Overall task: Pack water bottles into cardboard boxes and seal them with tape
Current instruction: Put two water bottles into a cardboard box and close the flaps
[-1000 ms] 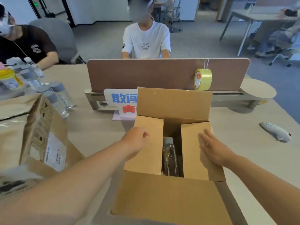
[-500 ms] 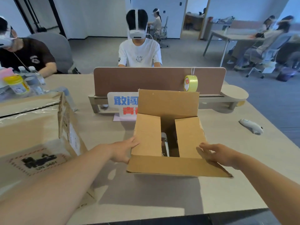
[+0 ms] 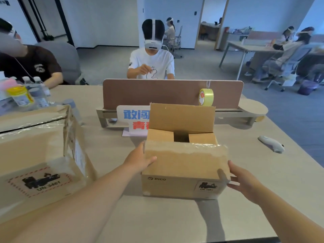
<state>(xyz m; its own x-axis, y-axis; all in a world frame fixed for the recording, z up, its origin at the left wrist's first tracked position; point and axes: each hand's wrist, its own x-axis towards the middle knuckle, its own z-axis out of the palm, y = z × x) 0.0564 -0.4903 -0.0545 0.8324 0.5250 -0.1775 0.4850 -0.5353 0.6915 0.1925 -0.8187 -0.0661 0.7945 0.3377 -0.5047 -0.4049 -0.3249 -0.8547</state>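
Note:
A brown cardboard box [image 3: 177, 185] stands on the table in front of me. Its two side flaps are folded inward and its far flap [image 3: 182, 118] stands upright. The near flap [image 3: 185, 160], with old clear tape on its edge, is lifted toward me. My left hand [image 3: 140, 160] grips that flap's left edge. At the flap's right corner, my right hand [image 3: 243, 179] holds it with the thumb on its face. The bottle inside is hidden. A yellow-green tape roll [image 3: 206, 97] hangs on the brown divider.
A bigger taped cardboard box [image 3: 35, 155] sits at my left, with water bottles [image 3: 38, 95] behind it. A white handheld device [image 3: 270, 143] lies at the right. A blue-and-red sign [image 3: 135, 118] stands behind the box. People sit across the divider [image 3: 140, 93].
The near flap, which lay outward toward me, is now raised by both hands and hides the bottle. The view has pulled back from the box.

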